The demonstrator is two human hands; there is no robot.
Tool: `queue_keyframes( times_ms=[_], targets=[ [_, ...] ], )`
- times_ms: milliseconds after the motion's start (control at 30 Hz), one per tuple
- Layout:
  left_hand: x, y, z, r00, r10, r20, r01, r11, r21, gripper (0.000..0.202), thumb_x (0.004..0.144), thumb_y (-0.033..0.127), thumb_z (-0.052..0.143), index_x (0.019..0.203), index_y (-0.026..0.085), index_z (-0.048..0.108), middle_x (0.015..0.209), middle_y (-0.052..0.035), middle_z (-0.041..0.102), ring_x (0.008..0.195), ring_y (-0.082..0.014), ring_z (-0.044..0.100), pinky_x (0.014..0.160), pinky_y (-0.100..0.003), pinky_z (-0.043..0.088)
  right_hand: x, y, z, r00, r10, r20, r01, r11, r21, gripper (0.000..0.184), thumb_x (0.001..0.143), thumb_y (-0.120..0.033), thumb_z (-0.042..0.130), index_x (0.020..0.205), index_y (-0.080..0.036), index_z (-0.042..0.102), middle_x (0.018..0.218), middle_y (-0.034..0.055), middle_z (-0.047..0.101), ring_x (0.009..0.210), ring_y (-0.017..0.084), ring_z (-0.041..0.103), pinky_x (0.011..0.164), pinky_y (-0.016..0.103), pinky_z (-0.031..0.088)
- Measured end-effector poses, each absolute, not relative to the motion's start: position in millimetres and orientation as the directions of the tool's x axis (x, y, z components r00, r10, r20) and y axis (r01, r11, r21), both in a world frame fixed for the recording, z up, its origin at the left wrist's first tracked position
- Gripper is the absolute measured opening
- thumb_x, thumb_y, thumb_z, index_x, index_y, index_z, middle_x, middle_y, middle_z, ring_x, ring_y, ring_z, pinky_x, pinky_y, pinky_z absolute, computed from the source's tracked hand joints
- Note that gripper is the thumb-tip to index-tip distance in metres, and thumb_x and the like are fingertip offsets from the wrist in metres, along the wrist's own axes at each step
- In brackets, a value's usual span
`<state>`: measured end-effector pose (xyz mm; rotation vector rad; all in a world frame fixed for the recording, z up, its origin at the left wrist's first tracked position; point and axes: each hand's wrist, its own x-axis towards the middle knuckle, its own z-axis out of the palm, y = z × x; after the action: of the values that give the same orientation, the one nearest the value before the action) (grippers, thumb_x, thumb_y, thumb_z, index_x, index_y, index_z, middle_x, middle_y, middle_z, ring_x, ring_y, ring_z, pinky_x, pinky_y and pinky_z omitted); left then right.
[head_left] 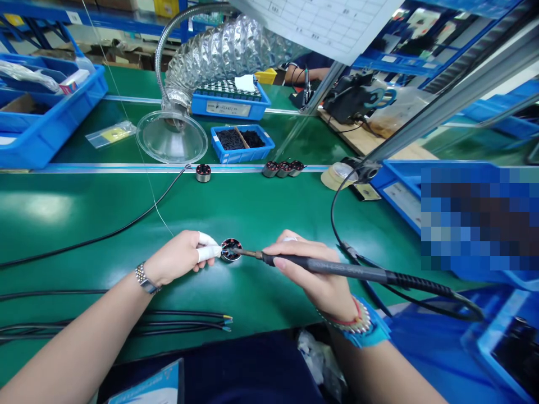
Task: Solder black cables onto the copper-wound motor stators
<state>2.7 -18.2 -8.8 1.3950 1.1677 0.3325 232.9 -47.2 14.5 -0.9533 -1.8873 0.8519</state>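
Note:
My left hand [177, 258], with white cots on its fingertips, grips a small round motor stator [231, 249] by its edge on the green mat. My right hand [309, 275] holds a black soldering iron [328, 268] like a pen. Its metal tip reaches the top of the stator and appears to touch it. Several black wires [168, 324] with bared, coloured ends lie on the mat below my left forearm, apart from both hands.
Beyond my hands lie a loose black cable [105, 235], a single stator [203, 173], a row of 3 stators [284, 168] and a tape roll [339, 175]. A clear fume hood [172, 136] on a foil duct stands behind them. Blue bins [54, 115] sit far left, and another [400, 191] sits right.

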Motion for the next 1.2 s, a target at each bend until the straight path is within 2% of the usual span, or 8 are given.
queue_keyframes(
  times_ms=[433, 667, 1200],
  targets=[
    [4.7, -19.9, -8.6, 0.434, 0.795, -0.424, 0.474, 0.199, 0.858, 0.032, 0.076, 0.043, 0.049, 0.064, 0.015, 0.057, 0.057, 0.0018, 0.051, 0.048, -0.0080, 0.041, 0.048, -0.021, 0.033, 230.5, -46.1, 15.5, -0.382, 0.859, 0.340, 0.284, 0.459, -0.842, 0.015, 0.078, -0.015, 0.055, 0.086, -0.018, 0.067, 0.070, 0.0042, 0.063, 0.064, 0.016, 0.050, 0.058, 0.031, 0.041],
    [4.9, -20.2, -7.5, 0.415, 0.799, -0.435, 0.496, 0.202, 0.845, 0.033, 0.077, 0.043, 0.048, 0.065, 0.014, 0.057, 0.056, 0.0014, 0.051, 0.048, -0.0083, 0.041, 0.049, -0.021, 0.034, 231.1, -46.6, 18.4, -0.390, 0.844, 0.369, 0.271, 0.489, -0.829, 0.016, 0.077, -0.012, 0.055, 0.086, -0.018, 0.067, 0.069, 0.0037, 0.062, 0.064, 0.016, 0.049, 0.057, 0.031, 0.041],
    [3.6, -19.5, -13.6, 0.426, 0.804, -0.415, 0.469, 0.197, 0.861, 0.032, 0.076, 0.044, 0.048, 0.066, 0.015, 0.058, 0.061, 0.0005, 0.054, 0.049, -0.0083, 0.043, 0.048, -0.021, 0.035, 233.8, -46.8, 18.7, -0.385, 0.844, 0.374, 0.289, 0.495, -0.819, 0.015, 0.078, -0.014, 0.055, 0.085, -0.018, 0.067, 0.068, 0.0044, 0.062, 0.064, 0.017, 0.050, 0.057, 0.032, 0.042]
  ],
)
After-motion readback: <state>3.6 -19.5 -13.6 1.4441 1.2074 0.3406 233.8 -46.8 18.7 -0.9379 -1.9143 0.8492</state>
